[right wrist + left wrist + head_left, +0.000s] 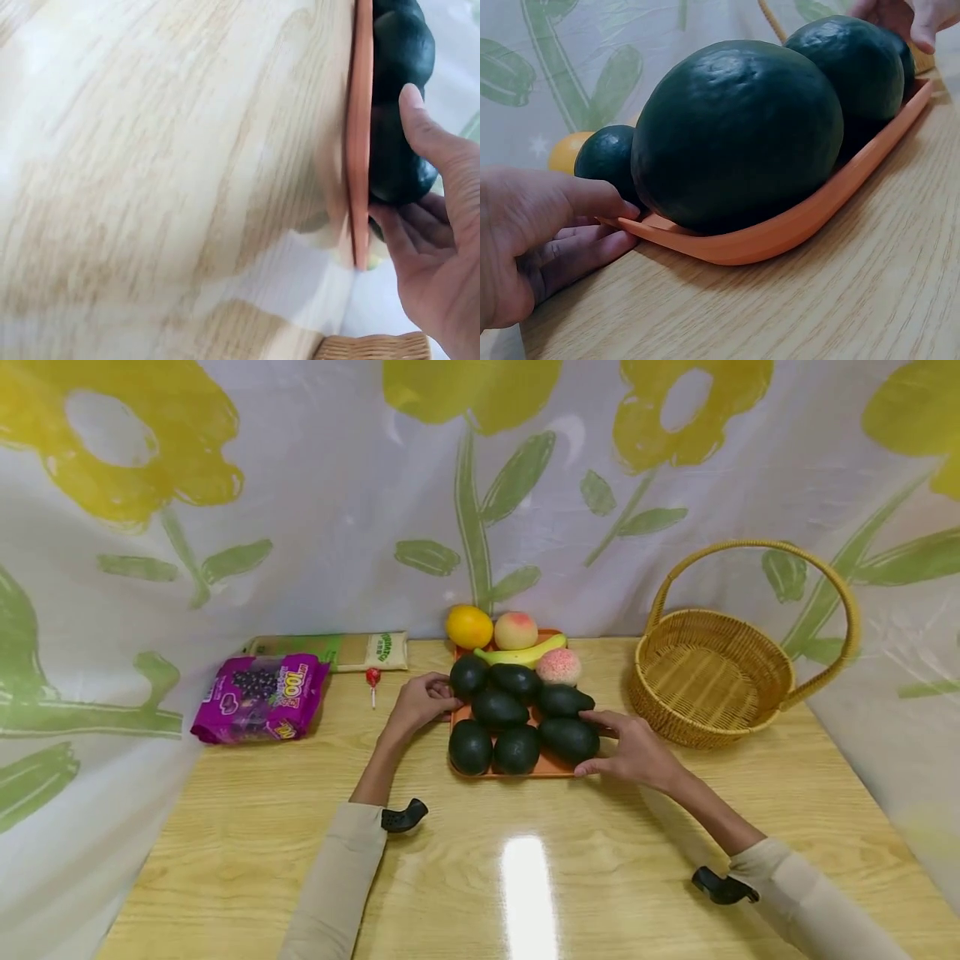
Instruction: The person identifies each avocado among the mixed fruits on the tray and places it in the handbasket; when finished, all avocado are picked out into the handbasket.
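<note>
Several dark green avocados (501,707) lie on an orange tray (475,774). Behind them on the tray are a banana (525,654), a yellow mango-like fruit (469,627) and two peaches (516,631). My left hand (424,702) pinches the tray's left rim; in the left wrist view its thumb lies over the edge, with fingers beneath. At the front right, my right hand (637,750) grips the end of an avocado (401,161), thumb on one side and fingers on the other. That avocado is still among the others on the tray.
A wicker basket (712,727) with a tall handle stands at the right. Toward the left lie a purple snack bag (258,697), a flat brown-and-green package (345,650) and a red lollipop (372,677). A flowered cloth (315,460) hangs behind the wooden table (420,893).
</note>
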The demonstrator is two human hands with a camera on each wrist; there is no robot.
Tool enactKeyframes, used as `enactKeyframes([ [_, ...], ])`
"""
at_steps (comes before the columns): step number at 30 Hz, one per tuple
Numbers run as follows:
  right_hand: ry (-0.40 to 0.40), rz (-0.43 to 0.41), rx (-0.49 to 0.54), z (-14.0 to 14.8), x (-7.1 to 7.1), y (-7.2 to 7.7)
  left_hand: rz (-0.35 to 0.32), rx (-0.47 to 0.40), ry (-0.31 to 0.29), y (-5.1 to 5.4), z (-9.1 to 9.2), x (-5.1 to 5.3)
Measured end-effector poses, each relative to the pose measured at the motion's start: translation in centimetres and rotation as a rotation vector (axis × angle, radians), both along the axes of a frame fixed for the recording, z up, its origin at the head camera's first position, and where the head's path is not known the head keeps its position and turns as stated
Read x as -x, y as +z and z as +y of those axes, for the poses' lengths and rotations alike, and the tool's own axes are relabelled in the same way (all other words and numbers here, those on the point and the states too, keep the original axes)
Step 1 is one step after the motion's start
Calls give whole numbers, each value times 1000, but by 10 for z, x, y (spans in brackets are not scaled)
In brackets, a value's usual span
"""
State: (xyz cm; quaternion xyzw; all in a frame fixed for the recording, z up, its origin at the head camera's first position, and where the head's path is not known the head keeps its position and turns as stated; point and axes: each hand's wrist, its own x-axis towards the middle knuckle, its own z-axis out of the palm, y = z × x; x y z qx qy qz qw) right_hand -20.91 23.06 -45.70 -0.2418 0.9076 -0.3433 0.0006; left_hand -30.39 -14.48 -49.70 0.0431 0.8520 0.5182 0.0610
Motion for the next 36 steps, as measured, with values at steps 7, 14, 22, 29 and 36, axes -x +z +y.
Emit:
enactKeyframes([
  [7, -10, 2, 30, -1, 3, -3, -6, -48, 5, -1, 1, -1],
  [14, -12, 20, 27, 0, 4, -4, 8, -30, 3, 0, 1, 0],
  [22, -12, -16, 89, 1, 0, 1, 0, -45, -3, 0, -1, -2],
  [29, -14, -84, 162, 6, -1, 11, 9, -42, -1, -1, 0, -3],
  [36, -18, -61, 190, 6, -1, 24, 36, -14, -3, -1, -2, -4],
])
